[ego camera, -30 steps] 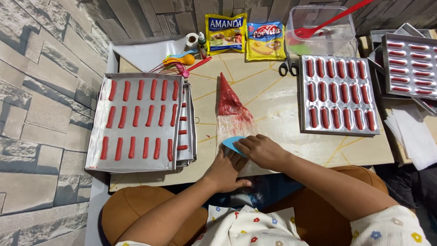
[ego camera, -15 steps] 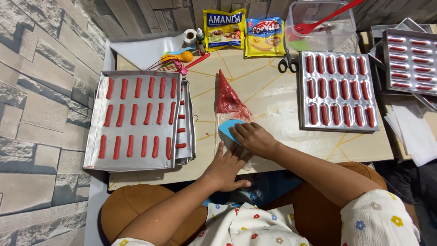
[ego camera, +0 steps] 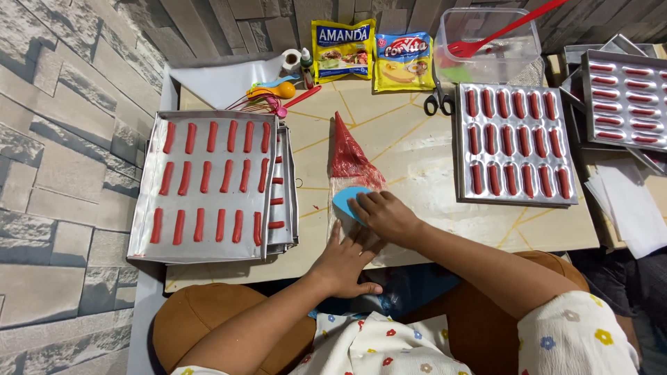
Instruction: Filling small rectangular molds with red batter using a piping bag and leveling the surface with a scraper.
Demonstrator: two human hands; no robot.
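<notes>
A clear piping bag [ego camera: 349,158] with red batter in its pointed far end lies flat on the table [ego camera: 410,149]. My right hand [ego camera: 382,214] presses a blue scraper [ego camera: 346,199] onto the bag, just behind the red batter. My left hand [ego camera: 345,260] lies flat on the empty near end of the bag at the table's front edge, fingers spread.
Stacked metal trays [ego camera: 208,184] with rows of red piped strips sit to the left. Another filled tray [ego camera: 514,144] sits right, more trays [ego camera: 625,97] far right. Scissors [ego camera: 438,101], two yellow packets [ego camera: 372,52], a clear tub [ego camera: 486,45] with red spatula and small utensils [ego camera: 274,97] line the back.
My right hand has slid the blue scraper along the bag away from me, toward the red batter. My left hand stays pressed on the bag's near end.
</notes>
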